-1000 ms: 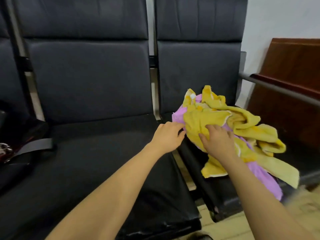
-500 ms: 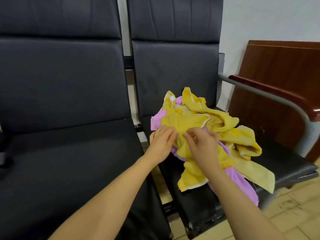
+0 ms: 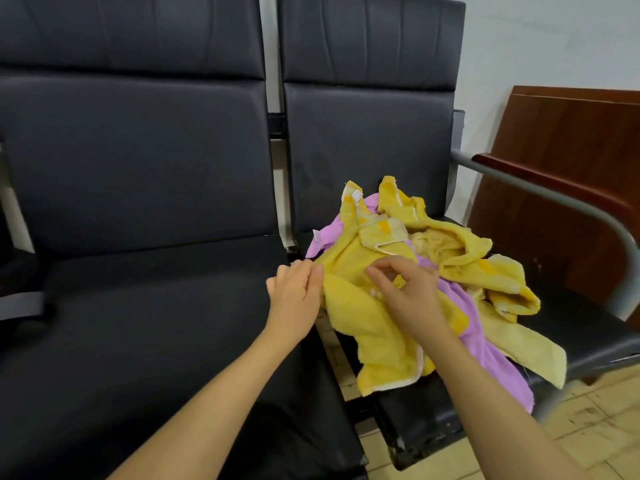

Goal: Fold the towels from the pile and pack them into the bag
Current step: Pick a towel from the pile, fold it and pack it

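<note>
Since a second ago both hands have closed in on the top yellow towel (image 3: 360,306) and begun gathering it. The left hand (image 3: 294,299) pinches its near-left edge; the right hand (image 3: 408,296) hovers over its middle, fingers curled in a pinch, though whether cloth is caught I cannot tell. The towel lies atop the pile (image 3: 433,271) of yellow and purple towels on the right-hand seat (image 3: 588,334). Soft, light and limp, it should lift best by two corners. No bag is clearly visible.
</note>
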`<move>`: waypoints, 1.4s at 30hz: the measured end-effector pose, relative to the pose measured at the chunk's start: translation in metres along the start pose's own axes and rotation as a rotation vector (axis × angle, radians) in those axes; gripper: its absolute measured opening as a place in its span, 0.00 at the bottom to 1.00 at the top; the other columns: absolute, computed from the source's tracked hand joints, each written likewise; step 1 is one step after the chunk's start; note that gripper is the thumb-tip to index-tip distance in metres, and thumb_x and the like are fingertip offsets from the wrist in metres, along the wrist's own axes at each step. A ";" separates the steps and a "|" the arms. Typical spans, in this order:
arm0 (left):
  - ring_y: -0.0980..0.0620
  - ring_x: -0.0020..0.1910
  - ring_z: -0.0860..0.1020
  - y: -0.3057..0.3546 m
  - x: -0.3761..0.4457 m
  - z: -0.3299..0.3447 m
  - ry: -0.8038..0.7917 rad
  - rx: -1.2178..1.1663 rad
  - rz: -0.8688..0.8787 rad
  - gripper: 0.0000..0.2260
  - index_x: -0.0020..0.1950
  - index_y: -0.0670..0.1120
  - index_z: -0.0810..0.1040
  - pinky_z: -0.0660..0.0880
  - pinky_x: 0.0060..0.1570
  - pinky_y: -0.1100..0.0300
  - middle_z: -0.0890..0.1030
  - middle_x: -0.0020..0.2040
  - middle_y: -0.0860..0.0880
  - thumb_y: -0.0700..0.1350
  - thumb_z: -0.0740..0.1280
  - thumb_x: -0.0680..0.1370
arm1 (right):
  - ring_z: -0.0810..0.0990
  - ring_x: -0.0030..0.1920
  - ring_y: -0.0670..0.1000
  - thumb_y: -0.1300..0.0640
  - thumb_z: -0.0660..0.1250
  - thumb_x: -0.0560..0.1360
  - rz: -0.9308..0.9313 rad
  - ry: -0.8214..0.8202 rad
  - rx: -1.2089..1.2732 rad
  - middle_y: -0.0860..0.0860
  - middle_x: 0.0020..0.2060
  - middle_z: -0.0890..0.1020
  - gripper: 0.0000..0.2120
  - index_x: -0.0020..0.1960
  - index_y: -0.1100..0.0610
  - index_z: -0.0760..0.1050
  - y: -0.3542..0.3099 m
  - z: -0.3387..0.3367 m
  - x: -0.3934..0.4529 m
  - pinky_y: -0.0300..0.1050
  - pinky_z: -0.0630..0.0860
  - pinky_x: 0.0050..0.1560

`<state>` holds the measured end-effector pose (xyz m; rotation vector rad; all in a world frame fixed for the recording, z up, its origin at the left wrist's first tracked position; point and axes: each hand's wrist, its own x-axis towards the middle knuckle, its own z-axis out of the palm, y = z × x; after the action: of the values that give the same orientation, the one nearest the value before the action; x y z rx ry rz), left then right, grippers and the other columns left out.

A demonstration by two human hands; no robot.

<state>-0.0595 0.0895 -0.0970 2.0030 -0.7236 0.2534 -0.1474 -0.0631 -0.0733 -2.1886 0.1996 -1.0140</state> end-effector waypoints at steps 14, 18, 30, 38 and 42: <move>0.49 0.53 0.66 -0.019 0.019 0.028 -0.098 0.482 -0.048 0.22 0.66 0.50 0.73 0.56 0.48 0.57 0.71 0.55 0.50 0.62 0.54 0.79 | 0.59 0.68 0.52 0.46 0.66 0.76 0.070 -0.304 -0.612 0.43 0.66 0.69 0.07 0.51 0.44 0.80 0.036 0.012 0.017 0.47 0.48 0.61; 0.49 0.54 0.65 -0.023 0.016 0.024 -0.124 0.486 -0.064 0.19 0.64 0.51 0.74 0.57 0.50 0.56 0.70 0.54 0.50 0.60 0.56 0.80 | 0.58 0.70 0.48 0.48 0.67 0.76 0.029 -0.361 -0.499 0.39 0.67 0.69 0.09 0.56 0.44 0.75 0.038 0.007 0.019 0.46 0.45 0.63; 0.49 0.52 0.67 -0.021 0.004 0.013 -0.027 0.366 -0.086 0.14 0.60 0.48 0.74 0.58 0.48 0.57 0.71 0.51 0.49 0.54 0.58 0.81 | 0.72 0.48 0.33 0.53 0.68 0.76 0.016 -0.222 -0.238 0.36 0.40 0.78 0.04 0.43 0.46 0.77 0.027 0.006 0.016 0.41 0.44 0.68; 0.49 0.50 0.64 -0.007 0.016 -0.041 0.075 0.363 -0.009 0.14 0.53 0.46 0.79 0.53 0.45 0.58 0.67 0.47 0.49 0.53 0.59 0.81 | 0.76 0.43 0.39 0.59 0.65 0.78 -0.056 -0.135 0.106 0.41 0.40 0.79 0.05 0.45 0.51 0.77 -0.031 0.021 0.029 0.40 0.72 0.51; 0.51 0.47 0.63 -0.014 0.008 -0.087 0.215 0.355 0.091 0.10 0.48 0.45 0.78 0.51 0.42 0.58 0.66 0.45 0.50 0.50 0.61 0.81 | 0.75 0.45 0.36 0.59 0.63 0.79 -0.093 -0.203 0.137 0.41 0.42 0.79 0.05 0.48 0.55 0.78 -0.068 0.033 0.027 0.27 0.69 0.47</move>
<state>-0.0352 0.1647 -0.0580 2.2319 -0.6668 0.6807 -0.1151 -0.0066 -0.0267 -2.1732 -0.0645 -0.8220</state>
